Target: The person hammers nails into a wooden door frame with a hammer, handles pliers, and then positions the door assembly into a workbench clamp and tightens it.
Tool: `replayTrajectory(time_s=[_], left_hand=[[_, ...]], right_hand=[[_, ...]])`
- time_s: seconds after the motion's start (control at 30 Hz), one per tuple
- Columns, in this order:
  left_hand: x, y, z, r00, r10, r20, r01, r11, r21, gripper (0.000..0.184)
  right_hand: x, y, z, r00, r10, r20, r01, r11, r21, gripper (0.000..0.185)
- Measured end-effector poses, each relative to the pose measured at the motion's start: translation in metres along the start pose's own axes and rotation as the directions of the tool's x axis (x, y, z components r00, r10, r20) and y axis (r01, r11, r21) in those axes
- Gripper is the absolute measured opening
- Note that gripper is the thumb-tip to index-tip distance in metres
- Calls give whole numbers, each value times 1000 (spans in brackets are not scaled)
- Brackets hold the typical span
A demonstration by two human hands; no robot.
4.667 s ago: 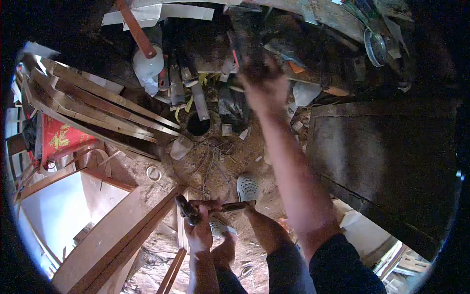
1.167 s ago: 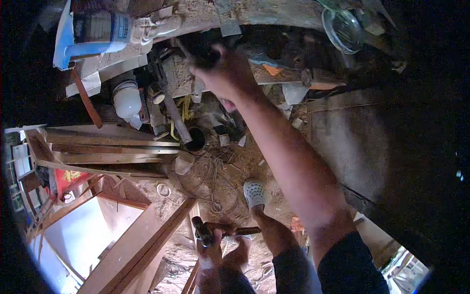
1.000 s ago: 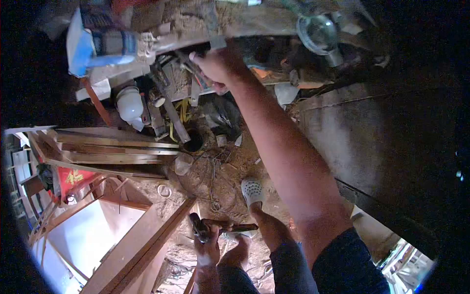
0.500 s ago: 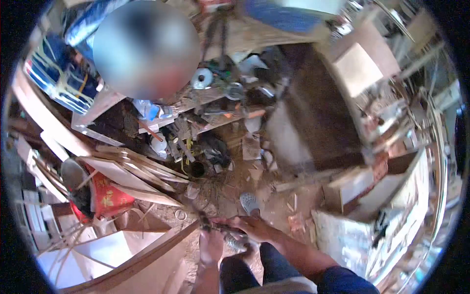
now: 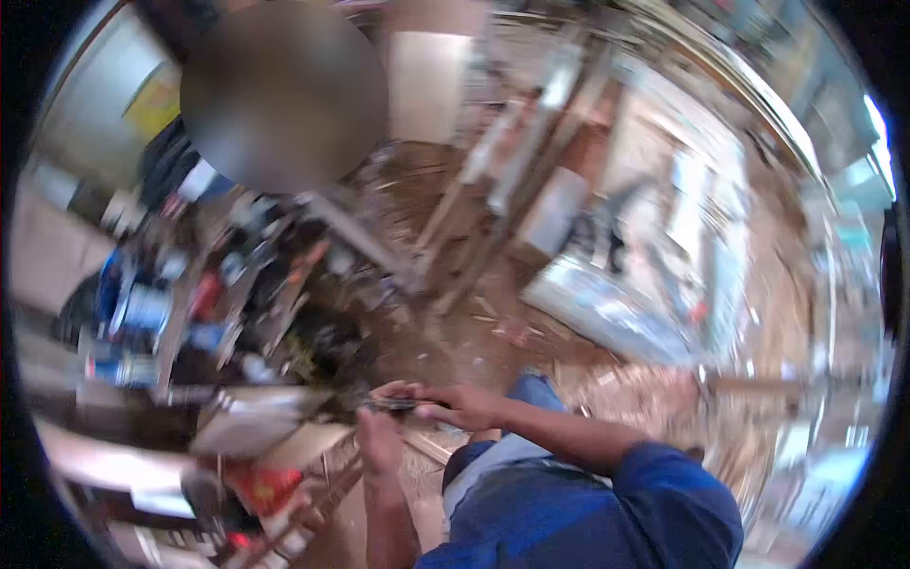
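Observation:
In front of my body, both hands are close together around a dark, narrow hand tool (image 5: 393,405); blur hides its exact kind. My left hand (image 5: 380,446) comes up from below, its fingers closed at the tool's left end. From the right reaches my right hand (image 5: 463,406), with fingers closed on the other end. Part of the tool is covered by the fingers. My blue shirt (image 5: 569,503) fills the area below the right forearm.
To the right lies a large pale, box-like piece (image 5: 607,318) with dark items on it. Wooden strips (image 5: 517,161) stretch across the floor ahead. Cluttered tools and containers (image 5: 242,284) fill the left side. A red bag (image 5: 265,486) is at lower left, beside boards.
My view has swung to the right, so the pale box-like piece now appears nearer the middle. Both hands stay together on the dark tool.

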State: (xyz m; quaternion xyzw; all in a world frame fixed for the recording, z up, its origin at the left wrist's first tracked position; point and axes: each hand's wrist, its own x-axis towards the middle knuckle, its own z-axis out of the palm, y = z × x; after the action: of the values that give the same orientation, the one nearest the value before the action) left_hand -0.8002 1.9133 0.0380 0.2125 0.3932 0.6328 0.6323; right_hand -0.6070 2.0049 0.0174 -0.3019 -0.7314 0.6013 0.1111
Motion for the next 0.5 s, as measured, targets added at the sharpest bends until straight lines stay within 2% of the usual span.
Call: replayTrajectory(time_s=[0.03,0.13,0.17,0.27,0.3,0.33,0.4,0.43,0.5], left_hand=[[1,-2,16,999,12,44,-13,999,44,85],[7,-12,67,997,-57,59,51,993,106,86],[3,-12,83,997,-73,36,68,989,130,87],[9,-39,113,985,-58,161,25,980,199,76],[8,-55,110,986,-55,156,21,976,216,73],[3,-70,111,991,-34,130,4,975,223,69],[-2,-73,154,997,-62,33,56,984,171,63],[-11,-87,160,1000,-1,6,0,988,155,61],[-11,-100,164,997,72,33,-76,985,157,56]], right_hand=[[-13,4,-7,999,-32,-36,32,999,8,62],[-59,-7,-43,999,36,-24,-37,999,-30,61],[-75,-2,-50,995,37,-88,-37,999,3,61],[-116,6,-62,980,31,-198,-8,993,117,59],[-126,0,-75,984,12,-180,17,987,160,58],[-130,1,-80,977,-106,-184,140,973,181,53],[-145,19,-97,998,10,-57,1,982,191,47],[-149,26,-103,996,61,60,-71,978,198,46],[-146,36,-114,965,176,194,-215,956,202,45]])
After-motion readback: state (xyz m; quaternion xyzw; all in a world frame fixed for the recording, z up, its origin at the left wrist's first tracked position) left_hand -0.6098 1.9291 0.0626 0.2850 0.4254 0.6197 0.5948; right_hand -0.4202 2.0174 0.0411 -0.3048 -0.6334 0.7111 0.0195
